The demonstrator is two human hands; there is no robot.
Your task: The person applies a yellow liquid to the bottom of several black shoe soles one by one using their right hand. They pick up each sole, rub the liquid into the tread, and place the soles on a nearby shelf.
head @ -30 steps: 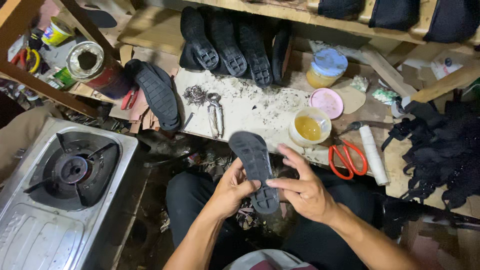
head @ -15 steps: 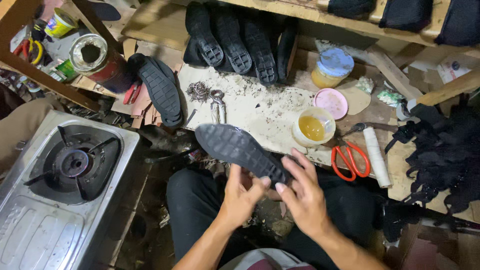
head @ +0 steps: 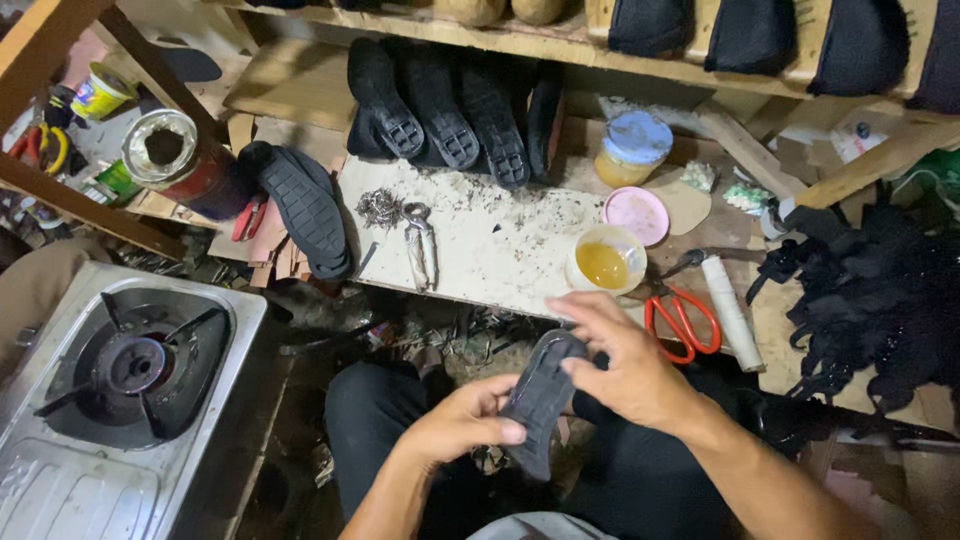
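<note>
A black rubber shoe sole (head: pixel 540 398) is held over my lap, tilted with its far end up. My left hand (head: pixel 462 422) grips its near lower edge, thumb on top. My right hand (head: pixel 618 362) holds the far end from the right, fingers curled over it. Just beyond my hands stands an open tub of yellow glue (head: pixel 605 262) on the dirty white work board (head: pixel 480 240).
Several black soles (head: pixel 440 105) lie at the board's back, another sole (head: pixel 305 208) at its left. Pliers (head: pixel 420 245), red scissors (head: pixel 682 320), a white roll (head: pixel 730 310), a pink lid (head: pixel 641 214), a lidded jar (head: pixel 630 148). A gas stove (head: pixel 120 380) sits left; black straps (head: pixel 880 290) right.
The sole came down from above the board toward my lap and turned from lying crosswise to pointing away. Both hands shifted their grip on it.
</note>
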